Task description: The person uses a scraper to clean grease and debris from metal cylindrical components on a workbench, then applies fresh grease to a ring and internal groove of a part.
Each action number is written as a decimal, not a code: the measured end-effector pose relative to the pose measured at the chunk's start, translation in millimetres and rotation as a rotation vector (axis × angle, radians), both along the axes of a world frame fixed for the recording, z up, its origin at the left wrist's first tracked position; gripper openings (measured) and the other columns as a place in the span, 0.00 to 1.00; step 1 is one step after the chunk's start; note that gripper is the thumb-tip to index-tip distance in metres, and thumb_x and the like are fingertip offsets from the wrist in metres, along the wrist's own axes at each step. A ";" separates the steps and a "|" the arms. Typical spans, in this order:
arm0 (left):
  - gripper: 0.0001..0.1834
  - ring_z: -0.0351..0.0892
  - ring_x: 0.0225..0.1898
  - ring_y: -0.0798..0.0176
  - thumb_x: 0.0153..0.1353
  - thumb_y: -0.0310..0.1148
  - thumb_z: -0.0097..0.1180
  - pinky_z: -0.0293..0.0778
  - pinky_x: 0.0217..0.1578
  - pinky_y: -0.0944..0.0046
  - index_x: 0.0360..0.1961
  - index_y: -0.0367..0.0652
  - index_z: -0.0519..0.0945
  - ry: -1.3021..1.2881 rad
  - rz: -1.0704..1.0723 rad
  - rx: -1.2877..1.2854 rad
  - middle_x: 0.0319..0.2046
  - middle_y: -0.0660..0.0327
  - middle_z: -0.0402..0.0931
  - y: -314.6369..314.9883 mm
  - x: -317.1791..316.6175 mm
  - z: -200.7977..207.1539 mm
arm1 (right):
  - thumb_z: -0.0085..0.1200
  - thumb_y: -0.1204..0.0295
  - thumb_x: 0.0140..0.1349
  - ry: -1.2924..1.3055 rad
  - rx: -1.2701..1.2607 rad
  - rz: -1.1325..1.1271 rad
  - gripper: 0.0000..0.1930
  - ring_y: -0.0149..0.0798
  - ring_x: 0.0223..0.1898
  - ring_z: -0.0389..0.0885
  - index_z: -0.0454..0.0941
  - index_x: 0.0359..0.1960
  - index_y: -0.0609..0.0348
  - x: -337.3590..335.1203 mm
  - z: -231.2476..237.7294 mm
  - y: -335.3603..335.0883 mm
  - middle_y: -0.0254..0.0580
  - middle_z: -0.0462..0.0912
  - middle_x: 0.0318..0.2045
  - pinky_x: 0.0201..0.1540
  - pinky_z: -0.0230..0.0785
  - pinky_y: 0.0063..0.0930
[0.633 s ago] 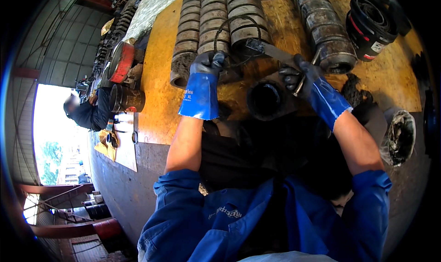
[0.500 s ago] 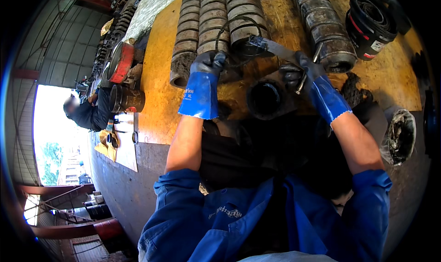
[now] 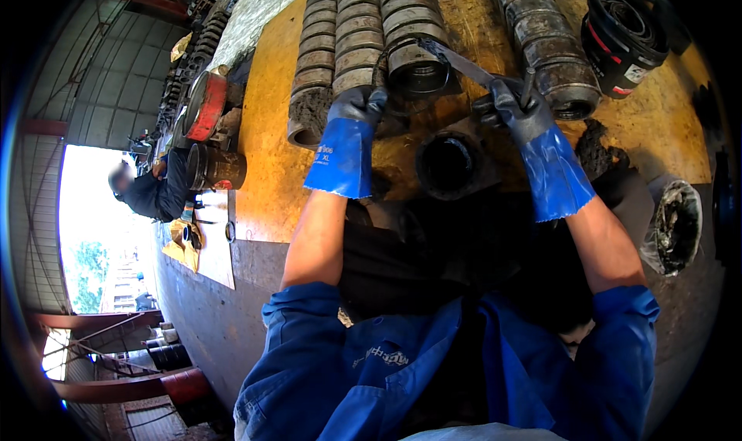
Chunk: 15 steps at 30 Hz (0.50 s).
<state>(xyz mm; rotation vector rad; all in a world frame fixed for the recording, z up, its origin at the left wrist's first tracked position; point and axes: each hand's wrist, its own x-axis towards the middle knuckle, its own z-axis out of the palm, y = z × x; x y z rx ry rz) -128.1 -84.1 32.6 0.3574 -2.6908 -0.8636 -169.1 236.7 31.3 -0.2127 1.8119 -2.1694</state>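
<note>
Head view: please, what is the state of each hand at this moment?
Left hand: closed, holding a thin dark ring.
Right hand: closed, holding a flat metal blade with a dark-smeared tip.

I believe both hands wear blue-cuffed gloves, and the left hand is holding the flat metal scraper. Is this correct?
Not quite: the head view shows the flat metal scraper in the right hand, not in the left hand. Both hands do wear blue-cuffed gloves.

A bright opening (image 3: 91,201) breaks the grey panelled wall (image 3: 112,85), near reddish beams (image 3: 100,392) and grey floor (image 3: 212,302).
</note>
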 end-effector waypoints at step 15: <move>0.26 0.78 0.37 0.39 0.59 0.57 0.57 0.73 0.39 0.49 0.30 0.40 0.82 -0.210 0.080 -0.312 0.33 0.42 0.79 12.0 -0.8 7.9 | 0.55 0.69 0.66 0.935 0.328 0.020 0.18 0.33 0.36 0.83 0.76 0.56 0.59 -1.9 -8.0 7.7 0.40 0.84 0.34 0.38 0.75 0.27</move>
